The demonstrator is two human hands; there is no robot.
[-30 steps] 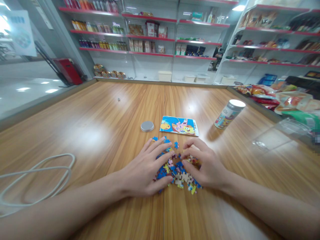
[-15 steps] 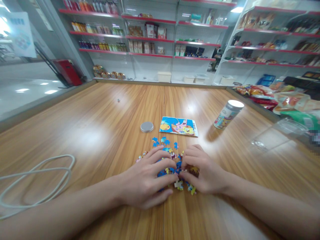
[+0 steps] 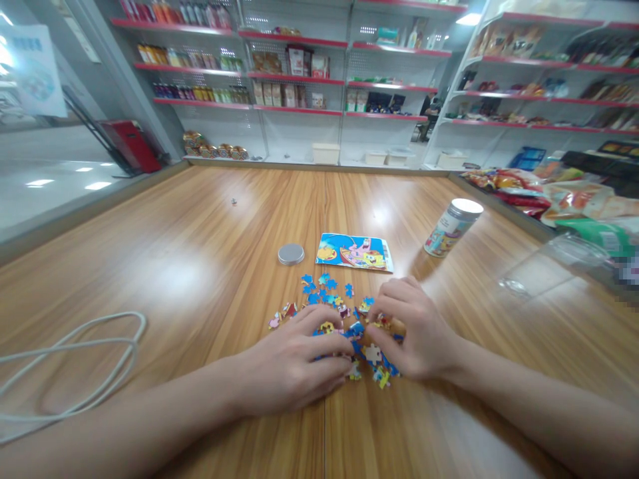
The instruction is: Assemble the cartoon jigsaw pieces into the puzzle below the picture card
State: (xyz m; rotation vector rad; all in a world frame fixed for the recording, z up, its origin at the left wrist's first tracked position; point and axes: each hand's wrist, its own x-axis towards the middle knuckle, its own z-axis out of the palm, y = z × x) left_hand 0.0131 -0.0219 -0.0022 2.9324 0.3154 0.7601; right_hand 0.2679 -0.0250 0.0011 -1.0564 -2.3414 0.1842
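Small jigsaw puzzle pieces (image 3: pixel 373 354), mostly blue with some yellow, pink and red, lie in a loose heap before me. My left hand (image 3: pixel 299 352) rests over the heap's left side with its fingers apart and curved, the tips touching pieces. Over the right side, my right hand (image 3: pixel 417 326) has bent fingers, with a gap between thumb and forefinger where pieces show. Neither hand visibly holds a piece, though some are hidden under the fingers. Behind the heap lies a picture card (image 3: pixel 354 253) of cartoon characters. A round metal lid (image 3: pixel 291 253) lies left of it.
A printed cylindrical tin (image 3: pixel 452 228) stands at the right, beyond the card. Farther right are a clear container (image 3: pixel 549 263) and packaged goods (image 3: pixel 519 189). A pale cable (image 3: pixel 74 342) loops at the left. Stocked shelves (image 3: pixel 299 76) line the far wall.
My right hand has shifted slightly up and right, uncovering more pieces, including a pale one. The left hand's fingers have drawn closer together over the heap.
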